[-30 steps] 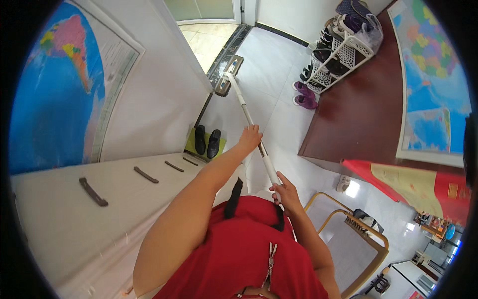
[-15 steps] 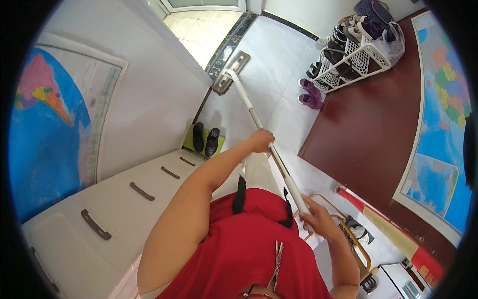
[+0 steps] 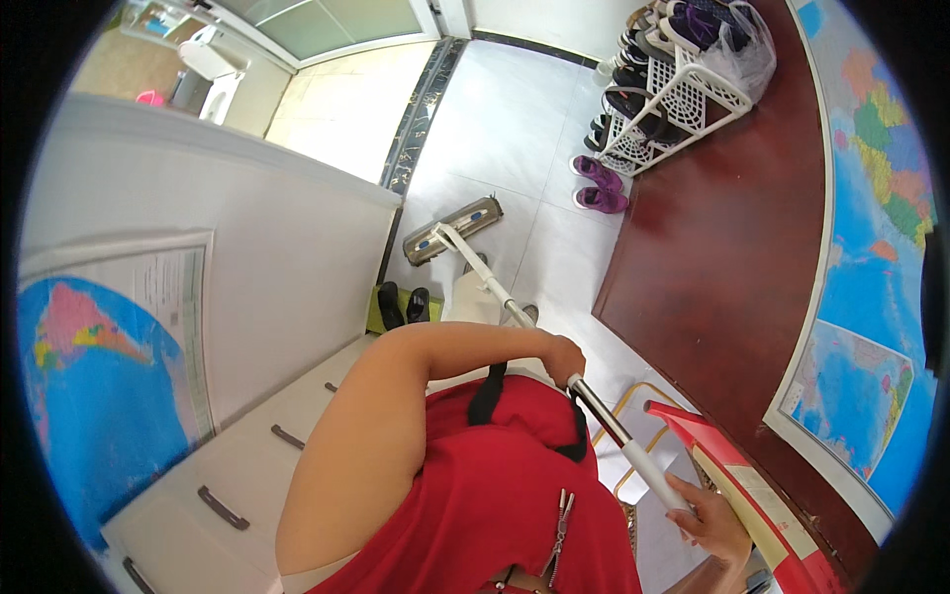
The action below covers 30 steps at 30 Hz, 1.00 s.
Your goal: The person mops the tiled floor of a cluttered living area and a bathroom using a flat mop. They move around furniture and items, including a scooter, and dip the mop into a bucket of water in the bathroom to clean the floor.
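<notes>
A flat mop (image 3: pixel 611 414) runs slantwise from the lower right up to its wide head (image 3: pixel 453 230), which lies on the pale floor tiles close to my feet. My left hand (image 3: pixel 562 360) is wrapped round the middle of the pole. Lower down, my right hand (image 3: pixel 714 523) holds the white grip near the pole's end, its fingers curled about it. Left of the mop head, black shoes (image 3: pixel 404 305) sit on a green mat (image 3: pixel 376 319) by the wall.
A white shoe rack (image 3: pixel 727 91) full of shoes stands at the upper right, with purple sneakers (image 3: pixel 600 186) beside it. A dark red panel (image 3: pixel 717 238) and a map (image 3: pixel 871 327) are on the right. White drawers (image 3: pixel 247 465) line the left. A dark threshold (image 3: pixel 421 114) borders the far doorway.
The mop head has come back from the threshold toward my feet and turned. Both hands have moved toward the lower right with the pole. More of the doorway shows.
</notes>
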Each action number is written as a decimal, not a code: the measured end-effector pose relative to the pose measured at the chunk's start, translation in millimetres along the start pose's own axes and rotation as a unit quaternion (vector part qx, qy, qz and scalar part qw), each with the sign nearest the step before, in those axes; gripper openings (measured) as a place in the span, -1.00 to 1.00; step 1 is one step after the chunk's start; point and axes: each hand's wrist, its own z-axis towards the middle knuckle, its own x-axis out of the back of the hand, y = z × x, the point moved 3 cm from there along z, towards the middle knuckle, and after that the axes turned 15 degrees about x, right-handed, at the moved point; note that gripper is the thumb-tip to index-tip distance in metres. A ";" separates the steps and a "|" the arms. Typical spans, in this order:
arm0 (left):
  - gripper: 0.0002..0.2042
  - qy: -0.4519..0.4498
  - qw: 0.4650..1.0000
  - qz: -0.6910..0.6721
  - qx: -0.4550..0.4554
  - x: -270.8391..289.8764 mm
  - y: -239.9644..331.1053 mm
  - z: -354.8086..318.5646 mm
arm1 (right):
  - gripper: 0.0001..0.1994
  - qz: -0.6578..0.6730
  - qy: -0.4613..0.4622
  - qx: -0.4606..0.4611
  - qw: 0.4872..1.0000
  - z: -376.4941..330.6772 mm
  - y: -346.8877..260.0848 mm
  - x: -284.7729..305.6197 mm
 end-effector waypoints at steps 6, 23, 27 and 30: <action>-0.75 0.021 0.998 -0.044 -0.047 54.3 -22.1 -23.0 | -0.47 -0.211 0.146 0.130 0.958 15.2 -65.1 3.8; -0.78 0.216 0.961 0.141 0.098 236.5 -258.3 -108.1 | -0.54 -0.384 0.274 0.189 0.861 205.0 -227.7 -12.4; -0.73 0.337 0.909 0.119 0.213 299.8 -337.1 -138.7 | -0.54 -0.435 0.287 0.214 0.826 280.4 -290.7 -0.2; -0.74 0.418 0.857 0.045 0.297 337.7 -369.7 -169.1 | -0.50 -0.495 0.263 0.191 0.806 323.7 -344.6 8.1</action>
